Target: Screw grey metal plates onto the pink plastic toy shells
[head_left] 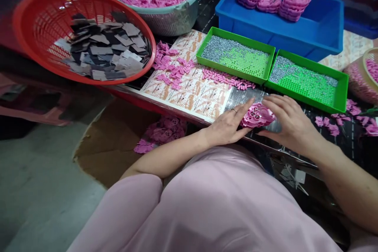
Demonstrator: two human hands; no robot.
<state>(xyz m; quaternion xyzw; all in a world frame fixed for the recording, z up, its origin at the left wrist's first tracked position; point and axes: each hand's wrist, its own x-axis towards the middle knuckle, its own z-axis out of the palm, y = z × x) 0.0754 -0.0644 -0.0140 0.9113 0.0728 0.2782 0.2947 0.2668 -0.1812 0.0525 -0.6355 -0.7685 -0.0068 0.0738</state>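
Observation:
A pink moulded plastic casing [257, 115] with dark round spots in its face lies at the front edge of the table, on a shiny grey metal plate [244, 96]. My left hand [228, 125], with a ring on one finger, grips the casing's left side between thumb and fingers. On the other side my right hand [291, 123] is cupped, its thumb apart from its curved fingers, and the fingertips reach the casing's right edge. Just beyond the hands stand two green trays [233, 71] of small silvery screws. Small pink pieces [227, 78] lie in rows beside the plate.
To the left, a red basket [84, 80] of dark and grey flat pieces overhangs the table edge. Behind it stands a pale basin [169, 19] heaped with pink parts. A blue bin [283, 33] holds stacked pink casings. Loose pink parts [333, 126] lie at right.

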